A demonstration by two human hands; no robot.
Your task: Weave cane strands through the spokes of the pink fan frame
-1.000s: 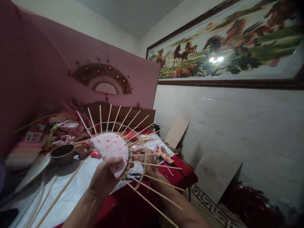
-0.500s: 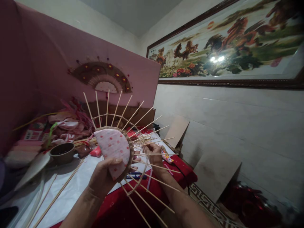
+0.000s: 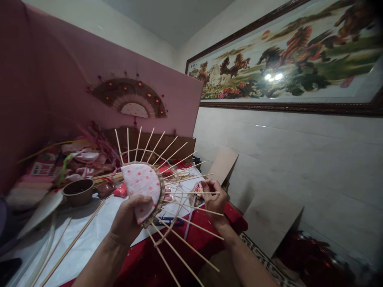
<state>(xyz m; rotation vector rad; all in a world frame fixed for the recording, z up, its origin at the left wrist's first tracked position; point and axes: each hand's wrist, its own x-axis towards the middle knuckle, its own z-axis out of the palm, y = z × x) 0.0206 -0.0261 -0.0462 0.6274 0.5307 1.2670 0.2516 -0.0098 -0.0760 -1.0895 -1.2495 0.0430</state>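
With left grip (image 3: 127, 213) closed on fan (image 3: 142, 177), sticks (image 3: 191, 223) radiating eleven to five o'clock, right grip (image 3: 216, 202) at three, hold unclear.

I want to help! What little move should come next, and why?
Perhaps the right hand could gently draw the twine snug: it curves across the sticks, apart from the woven rim, while the left hand grips the semicircular patterned pad.
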